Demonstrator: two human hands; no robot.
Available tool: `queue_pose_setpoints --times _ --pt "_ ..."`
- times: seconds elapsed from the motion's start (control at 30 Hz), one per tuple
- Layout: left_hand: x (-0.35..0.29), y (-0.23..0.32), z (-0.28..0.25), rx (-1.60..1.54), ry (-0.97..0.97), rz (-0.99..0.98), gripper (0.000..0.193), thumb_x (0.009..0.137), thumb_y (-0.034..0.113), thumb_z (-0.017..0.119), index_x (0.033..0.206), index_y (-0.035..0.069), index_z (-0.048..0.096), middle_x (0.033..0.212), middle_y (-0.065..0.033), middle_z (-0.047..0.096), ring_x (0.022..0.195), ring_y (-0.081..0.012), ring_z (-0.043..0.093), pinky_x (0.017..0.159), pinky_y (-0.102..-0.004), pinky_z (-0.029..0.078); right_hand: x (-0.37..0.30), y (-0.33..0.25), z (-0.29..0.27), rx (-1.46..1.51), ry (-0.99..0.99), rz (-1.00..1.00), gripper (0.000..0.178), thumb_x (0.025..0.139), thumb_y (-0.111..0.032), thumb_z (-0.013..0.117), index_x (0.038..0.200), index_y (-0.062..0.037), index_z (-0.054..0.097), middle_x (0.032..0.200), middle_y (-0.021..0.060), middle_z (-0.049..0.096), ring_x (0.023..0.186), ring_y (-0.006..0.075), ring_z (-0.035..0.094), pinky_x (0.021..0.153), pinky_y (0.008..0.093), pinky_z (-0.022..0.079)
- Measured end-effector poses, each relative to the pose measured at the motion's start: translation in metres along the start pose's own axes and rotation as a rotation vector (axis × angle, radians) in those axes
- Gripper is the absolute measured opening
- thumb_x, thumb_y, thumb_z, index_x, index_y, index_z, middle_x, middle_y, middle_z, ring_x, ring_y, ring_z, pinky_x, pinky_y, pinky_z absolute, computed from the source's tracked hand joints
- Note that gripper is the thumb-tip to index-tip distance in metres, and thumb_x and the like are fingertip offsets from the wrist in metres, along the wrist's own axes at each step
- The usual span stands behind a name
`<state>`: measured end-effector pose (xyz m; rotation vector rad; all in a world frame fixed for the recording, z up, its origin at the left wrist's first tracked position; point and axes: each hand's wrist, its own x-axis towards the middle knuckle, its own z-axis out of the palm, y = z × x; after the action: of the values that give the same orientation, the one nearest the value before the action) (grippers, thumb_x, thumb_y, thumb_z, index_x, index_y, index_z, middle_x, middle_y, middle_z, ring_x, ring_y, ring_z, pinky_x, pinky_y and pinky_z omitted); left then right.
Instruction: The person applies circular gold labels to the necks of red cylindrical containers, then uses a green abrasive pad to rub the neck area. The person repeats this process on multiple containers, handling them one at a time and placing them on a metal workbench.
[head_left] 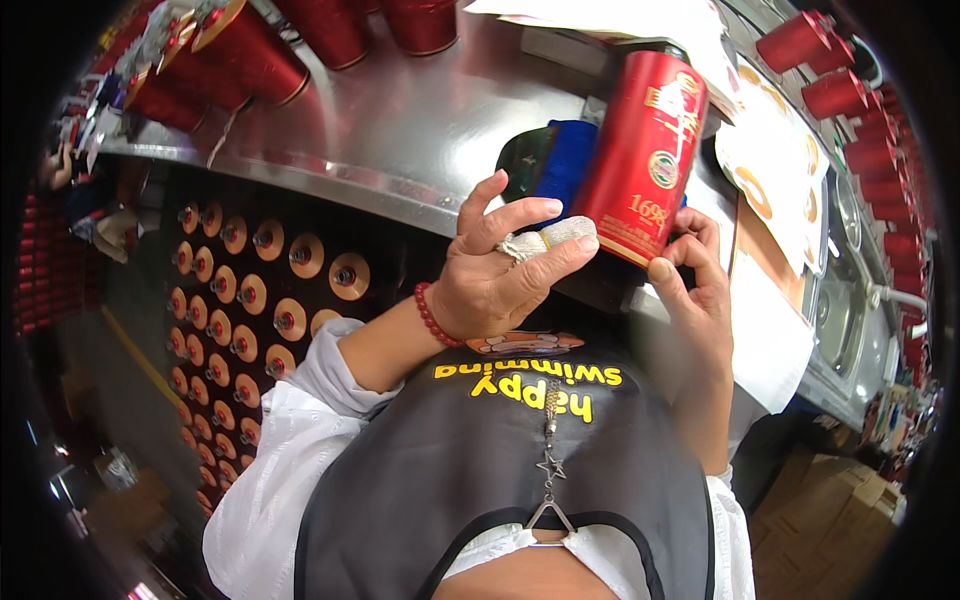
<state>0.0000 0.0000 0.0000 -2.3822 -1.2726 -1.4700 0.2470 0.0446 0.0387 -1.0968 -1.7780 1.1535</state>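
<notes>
A red cylindrical bottle (648,150) with gold print and a gold lower rim lies tilted in front of me, its far end over the metal table. My right hand (692,262) grips its near end, with the thumb and fingers closed at the rim. My left hand (515,255) is at the bottle's lower left edge with its fingers apart. White cloth (540,240) is wrapped round one of its fingers and held by a thin yellow band. A blue pad-like piece (568,160) shows left of the bottle, partly hidden by it.
Several red cylinders (250,52) stand along the back left of the metal table (400,130). Below its edge are rows of copper-coloured discs (290,318). White sheets with gold patterns (765,160) lie at right, near a metal basin (835,310). Cardboard boxes (825,510) sit at lower right.
</notes>
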Motion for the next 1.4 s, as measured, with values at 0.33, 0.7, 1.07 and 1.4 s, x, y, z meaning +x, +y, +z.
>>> queue_pose_setpoints --times 0.33,0.7,1.07,1.4 --pt "0.053 0.022 0.017 -0.025 -0.193 0.43 0.038 0.084 0.013 0.074 0.12 0.023 0.068 0.112 0.0017 0.065 0.116 -0.0186 0.058 0.119 -0.0494 0.032 -0.013 0.003 -0.016 0.149 -0.043 -0.013 0.031 0.103 -0.03 0.059 0.088 -0.0025 0.062 0.123 0.0122 0.043 0.12 0.02 0.042 0.096 0.0309 0.042" --pt "0.037 0.006 0.015 -0.14 -0.118 0.308 0.035 0.075 0.003 0.076 0.106 0.014 0.066 0.115 -0.0109 0.063 0.113 -0.0301 0.055 0.091 -0.0431 0.053 -0.012 0.005 -0.037 0.106 -0.128 0.021 0.024 0.092 -0.021 0.074 0.087 -0.0023 0.06 0.125 0.0118 0.045 0.113 0.0195 0.047 0.094 0.0304 0.042" --pt "0.053 0.001 0.039 -0.158 -0.115 0.308 0.03 0.077 0.015 0.077 0.104 0.02 0.065 0.11 -0.0056 0.059 0.113 -0.0282 0.051 0.098 -0.0473 0.047 -0.017 0.013 -0.045 0.097 -0.124 0.017 0.024 0.093 -0.022 0.072 0.087 -0.0019 0.06 0.119 0.0107 0.048 0.114 0.0208 0.047 0.093 0.0302 0.041" --pt "0.05 -0.002 0.018 -0.03 -0.263 0.495 0.033 0.065 0.01 0.08 0.095 0.017 0.068 0.111 -0.0036 0.049 0.103 -0.0228 0.047 0.083 -0.0326 0.046 -0.02 0.017 -0.054 0.146 -0.148 0.087 0.031 0.093 -0.027 0.071 0.08 -0.0048 0.056 0.123 0.0113 0.046 0.119 0.0195 0.041 0.101 0.0314 0.031"
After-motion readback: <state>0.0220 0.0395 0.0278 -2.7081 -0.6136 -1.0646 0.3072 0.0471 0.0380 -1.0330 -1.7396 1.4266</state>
